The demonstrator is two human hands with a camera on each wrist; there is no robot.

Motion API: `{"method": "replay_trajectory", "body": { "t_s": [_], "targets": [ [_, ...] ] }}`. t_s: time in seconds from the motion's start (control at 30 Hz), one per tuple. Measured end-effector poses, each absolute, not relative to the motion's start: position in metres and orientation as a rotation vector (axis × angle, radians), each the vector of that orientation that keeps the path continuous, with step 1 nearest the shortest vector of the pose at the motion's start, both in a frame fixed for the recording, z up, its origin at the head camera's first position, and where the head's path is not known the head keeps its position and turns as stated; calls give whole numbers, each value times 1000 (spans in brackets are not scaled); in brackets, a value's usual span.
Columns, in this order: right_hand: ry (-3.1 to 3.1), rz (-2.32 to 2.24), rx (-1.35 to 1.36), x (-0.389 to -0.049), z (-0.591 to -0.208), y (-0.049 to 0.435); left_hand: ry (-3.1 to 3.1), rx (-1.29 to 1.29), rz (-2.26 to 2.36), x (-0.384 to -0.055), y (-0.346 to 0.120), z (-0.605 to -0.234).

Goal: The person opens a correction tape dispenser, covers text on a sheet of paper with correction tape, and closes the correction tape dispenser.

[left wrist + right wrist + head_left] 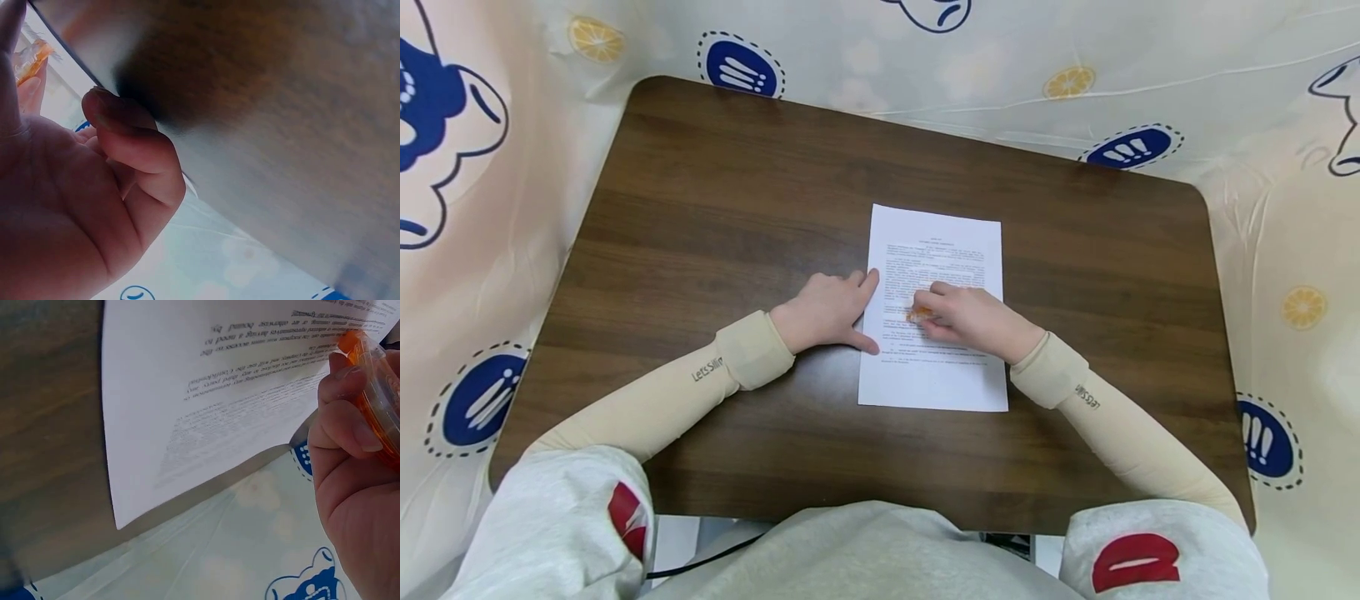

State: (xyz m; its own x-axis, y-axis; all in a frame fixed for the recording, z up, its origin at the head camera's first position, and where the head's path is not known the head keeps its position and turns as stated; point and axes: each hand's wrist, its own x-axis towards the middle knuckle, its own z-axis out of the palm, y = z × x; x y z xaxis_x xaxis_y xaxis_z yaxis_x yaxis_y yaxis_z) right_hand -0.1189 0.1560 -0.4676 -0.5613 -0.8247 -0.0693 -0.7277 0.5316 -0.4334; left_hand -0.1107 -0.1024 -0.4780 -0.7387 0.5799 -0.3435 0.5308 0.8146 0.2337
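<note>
A white sheet of paper (932, 387) with printed text lies on the brown table. My left hand (831, 310) rests at the sheet's left edge, thumb and fingers spread, their tips on the paper. Over the middle of the printed lines, my right hand (973, 321) grips a correction tape dispenser (377, 390) with a clear and orange plastic body. Its orange tip points down at the text in the right wrist view. From above, the fingers hide most of the dispenser. The left wrist view shows the left palm (56, 206) and curved thumb close by the paper edge.
The dark wooden table (722, 183) reaches beyond the paper on all sides. A pale curtain (985, 67) with blue and orange prints hangs around its back and sides. A black cable (707, 562) runs below the front edge.
</note>
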Motion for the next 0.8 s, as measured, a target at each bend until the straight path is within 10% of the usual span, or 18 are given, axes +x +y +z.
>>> {"method": "replay_trajectory", "body": {
  "t_s": [0.8],
  "targets": [
    [2505,-684,-1097,-120,-455,198,2569,815,195,-110,-104,-476]
  ]
}}
